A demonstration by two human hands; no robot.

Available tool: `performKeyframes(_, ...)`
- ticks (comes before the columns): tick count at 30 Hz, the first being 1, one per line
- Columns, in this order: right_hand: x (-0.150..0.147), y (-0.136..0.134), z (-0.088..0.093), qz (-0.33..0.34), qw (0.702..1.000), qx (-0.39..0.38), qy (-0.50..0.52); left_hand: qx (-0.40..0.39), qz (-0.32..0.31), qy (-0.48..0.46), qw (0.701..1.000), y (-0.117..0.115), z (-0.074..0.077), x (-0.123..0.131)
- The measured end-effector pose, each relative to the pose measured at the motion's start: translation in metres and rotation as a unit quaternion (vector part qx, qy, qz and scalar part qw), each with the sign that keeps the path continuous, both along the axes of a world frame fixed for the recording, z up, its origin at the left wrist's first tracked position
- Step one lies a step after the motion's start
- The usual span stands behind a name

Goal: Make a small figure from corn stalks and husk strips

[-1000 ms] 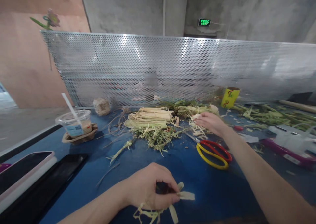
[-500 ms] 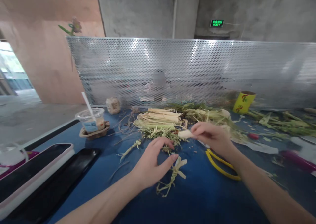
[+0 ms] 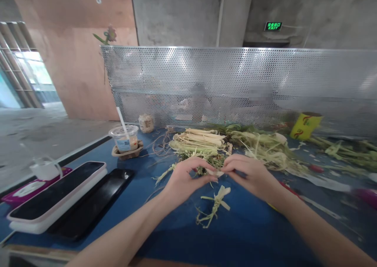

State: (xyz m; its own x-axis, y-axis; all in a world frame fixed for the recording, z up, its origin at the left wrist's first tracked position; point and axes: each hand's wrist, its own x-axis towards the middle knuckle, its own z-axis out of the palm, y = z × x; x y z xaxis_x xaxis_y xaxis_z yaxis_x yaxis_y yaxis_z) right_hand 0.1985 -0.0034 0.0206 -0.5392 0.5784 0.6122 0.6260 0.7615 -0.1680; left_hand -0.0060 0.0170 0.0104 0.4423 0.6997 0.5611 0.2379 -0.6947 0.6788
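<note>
My left hand [image 3: 185, 178] and my right hand [image 3: 250, 176] meet above the blue table [image 3: 253, 227], fingertips pinched together on a small pale strip of husk [image 3: 216, 173]. Just below them on the table lies a knotted bundle of pale green husk strips [image 3: 213, 206]. Behind the hands is a pile of trimmed pale stalks [image 3: 198, 139] and shredded green leaves [image 3: 262, 145].
A plastic cup with a straw [image 3: 124, 138] stands at the back left. Two phones, one in a white case [image 3: 55, 192] and one black [image 3: 94, 204], lie at the left. A yellow roll [image 3: 304, 125] stands by the perforated metal screen [image 3: 235, 82]. Scissors are mostly hidden behind my right wrist.
My left hand let go of the knotted husk bundle and rose to meet my right hand, which brought a husk strip back from the pile. The view shifted left.
</note>
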Motion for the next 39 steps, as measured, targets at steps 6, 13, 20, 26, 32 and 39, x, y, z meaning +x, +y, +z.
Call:
performKeyframes(6, -0.005, 0.005, -0.003, 0.003, 0.994, -0.054, 0.099, 0.079, -0.026, 0.014, 0.996, 0.003, 0.003, -0.005)
performKeyframes(13, -0.013, 0.006, -0.01, 0.001, 0.979, -0.105, 0.176, 0.224, 0.011, 0.021, 0.974, 0.006, 0.005, -0.008)
performKeyframes(20, -0.017, 0.009, -0.024, 0.014, 0.964, -0.127, 0.233, 0.286, 0.017, -0.015, 0.958, 0.012, 0.005, -0.011)
performKeyframes(26, -0.014, 0.008, -0.018, -0.007, 0.978, -0.127, 0.167, 0.244, 0.045, 0.023, 0.968, 0.013, 0.0, -0.01)
performKeyframes(32, -0.032, -0.004, -0.006, -0.054, 0.996, 0.061, -0.03, 0.208, 0.043, 0.119, 0.97, 0.012, -0.007, -0.011)
performKeyframes(39, -0.043, 0.005, -0.015, -0.039, 0.992, 0.123, -0.014, 0.19, 0.056, 0.117, 0.973, 0.014, -0.009, -0.013)
